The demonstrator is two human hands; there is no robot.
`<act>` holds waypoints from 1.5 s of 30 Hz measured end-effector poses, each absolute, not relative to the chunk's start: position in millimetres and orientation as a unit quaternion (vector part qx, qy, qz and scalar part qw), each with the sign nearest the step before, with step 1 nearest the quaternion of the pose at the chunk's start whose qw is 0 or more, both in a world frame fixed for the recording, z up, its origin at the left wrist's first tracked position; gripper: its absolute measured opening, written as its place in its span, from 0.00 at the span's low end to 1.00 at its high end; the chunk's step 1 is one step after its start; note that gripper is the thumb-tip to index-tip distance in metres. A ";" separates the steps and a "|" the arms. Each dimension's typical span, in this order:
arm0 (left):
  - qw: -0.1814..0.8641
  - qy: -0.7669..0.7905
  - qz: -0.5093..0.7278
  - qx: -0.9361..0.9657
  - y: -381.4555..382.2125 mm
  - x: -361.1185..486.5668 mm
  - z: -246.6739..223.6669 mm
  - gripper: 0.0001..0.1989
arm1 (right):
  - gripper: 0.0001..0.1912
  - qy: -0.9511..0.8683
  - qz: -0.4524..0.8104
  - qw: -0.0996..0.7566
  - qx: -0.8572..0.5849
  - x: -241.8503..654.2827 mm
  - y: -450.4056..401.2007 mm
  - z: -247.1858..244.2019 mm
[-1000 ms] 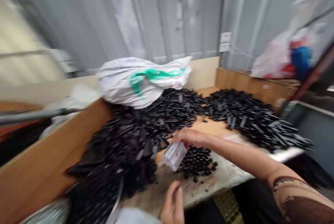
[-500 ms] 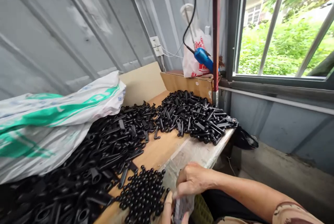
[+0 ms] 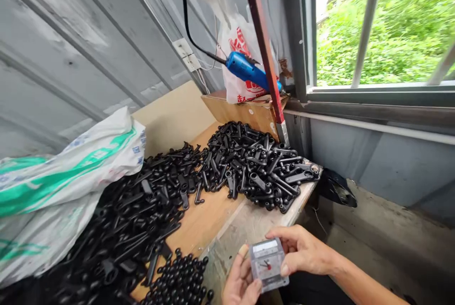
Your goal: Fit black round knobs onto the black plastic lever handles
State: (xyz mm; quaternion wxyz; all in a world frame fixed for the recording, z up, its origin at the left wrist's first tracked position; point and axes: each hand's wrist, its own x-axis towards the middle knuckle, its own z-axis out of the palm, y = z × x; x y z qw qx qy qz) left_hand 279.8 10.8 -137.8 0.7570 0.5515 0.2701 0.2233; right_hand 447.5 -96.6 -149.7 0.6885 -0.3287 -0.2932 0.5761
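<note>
A small clear plastic box [image 3: 269,265] with a white label strip and a dial-like face with a red spot is held over the table's front edge. My left hand [image 3: 242,279] grips its left side, and my right hand [image 3: 304,253] has thumb and fingers on its right side. Left of my hands lies a cluster of small black balls [image 3: 183,279] on the wooden table [image 3: 223,210]. Behind them are a heap of black lever-shaped parts [image 3: 256,167] and another larger heap [image 3: 142,210] to the left.
A white and green sack [image 3: 78,172] covers part of the left heap. A blue power tool [image 3: 247,69] hangs on a black cable beside a red post [image 3: 263,34] and a white plastic bag [image 3: 236,39]. A barred window is at right.
The view has shifted right and tilted. Both hands have turned the box up so its face shows, and my right hand has moved to its right side.
</note>
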 end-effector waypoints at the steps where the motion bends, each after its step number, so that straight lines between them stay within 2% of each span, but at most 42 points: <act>1: 0.765 0.268 0.227 0.540 9.1 283.0 -138.6 0.30 | 0.26 -0.298 0.568 0.684 -0.348 450.6 -99.4 -149.6; 6: 0.770 0.279 0.231 0.526 9.3 289.2 -139.1 0.29 | 0.31 -0.344 0.494 0.639 -0.479 459.2 -103.5 -146.9; 12: 0.755 0.270 0.204 0.562 13.2 284.8 -149.9 0.35 | 0.22 -0.446 0.402 0.548 -0.583 463.8 -97.8 -129.6; 15: 0.690 0.275 0.262 0.616 17.4 270.7 -160.3 0.36 | 0.20 -0.510 0.322 0.501 -0.620 477.6 -95.7 -114.0; 20: 0.558 0.333 0.309 0.694 26.0 234.8 -177.9 0.26 | 0.20 -0.554 0.292 0.445 -0.640 491.5 -88.5 -95.4; 25: 0.461 0.367 0.352 0.728 29.0 221.1 -188.4 0.23 | 0.19 -0.576 0.252 0.413 -0.659 456.7 -61.4 -113.5; 31: 0.377 0.329 0.373 0.781 32.8 228.4 -190.6 0.18 | 0.17 -0.610 0.175 0.393 -0.665 429.7 -30.0 -137.9; 36: 0.336 0.276 0.353 0.828 26.6 227.3 -173.7 0.19 | 0.19 -0.599 0.179 0.392 -0.675 434.0 -33.1 -147.8; 40: 0.338 0.256 0.332 0.842 24.3 212.7 -154.3 0.17 | 0.18 -0.602 0.102 0.397 -0.686 450.1 -29.8 -168.8; 45: 0.298 0.310 0.360 0.828 27.5 171.5 -133.3 0.14 | 0.21 -0.577 0.061 0.383 -0.719 470.3 -11.1 -178.6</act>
